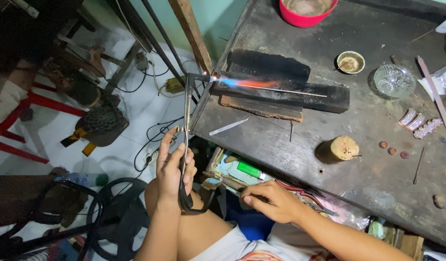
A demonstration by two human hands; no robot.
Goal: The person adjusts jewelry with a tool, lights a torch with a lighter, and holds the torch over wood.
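The torch point(187, 121) stands upright at the workbench's point(290, 145) left edge, its flame point(247, 83) blowing along a thin wire point(295, 91) on a charred block point(281, 94). The left hand point(172, 169) is clenched around the torch's stem. The right hand point(271, 200) reaches into the open drawer point(232, 174) below, fingers pinching something I cannot make out.
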